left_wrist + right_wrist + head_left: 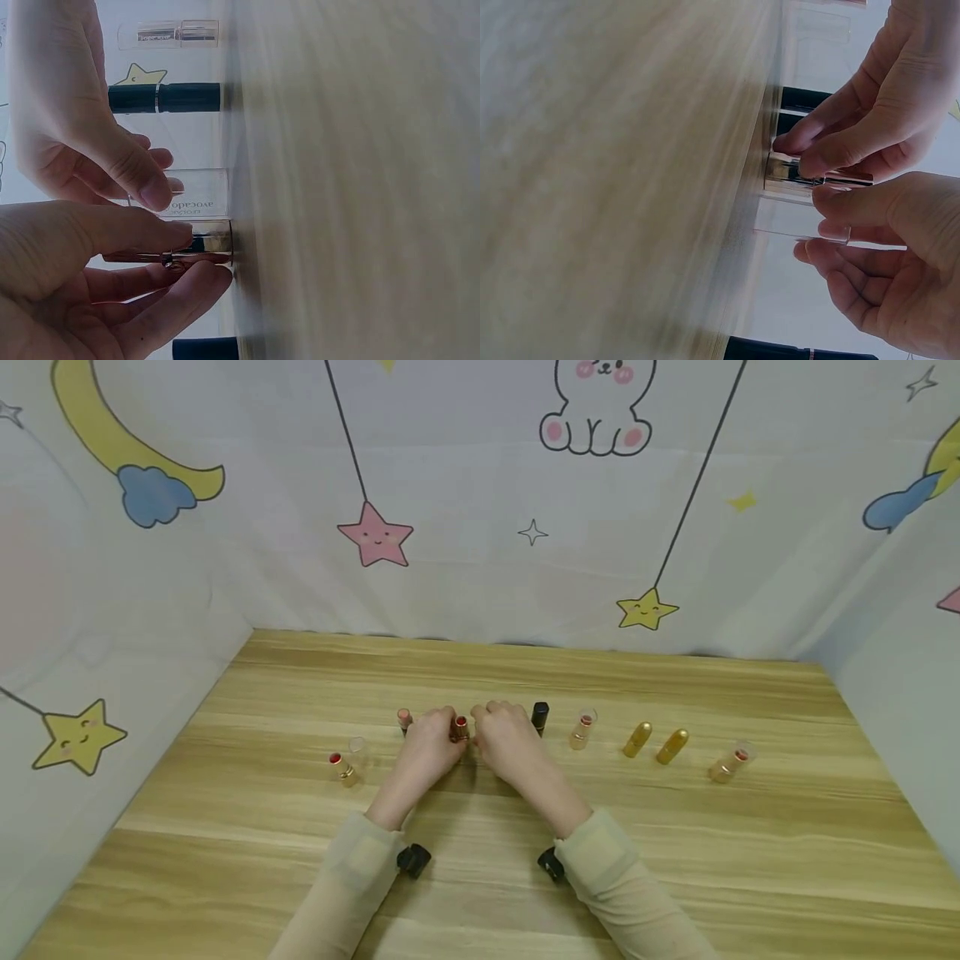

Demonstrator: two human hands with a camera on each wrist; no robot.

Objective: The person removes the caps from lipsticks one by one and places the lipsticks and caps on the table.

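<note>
My left hand point(431, 739) grips an uncapped lipstick point(461, 727) with a red tip and a shiny gold-coloured tube. In the left wrist view the base of this lipstick stands upright on the table, with thumb and fingers around it. Just to its right is a clear cap point(204, 187) with small print on it, which my right hand point(508, 735) pinches near its top. The right wrist view shows the cap point(784, 219) close beside the lipstick, its lower edge at the tabletop. My fingers partly hide both things.
Left of my hands stand a pinkish lipstick point(405, 718), a red lipstick point(344, 771) and a clear cap point(357, 747). To the right are a black tube point(540, 717), a clear-topped lipstick point(580, 732), two gold tubes point(637, 740) and another clear-topped lipstick point(726, 767).
</note>
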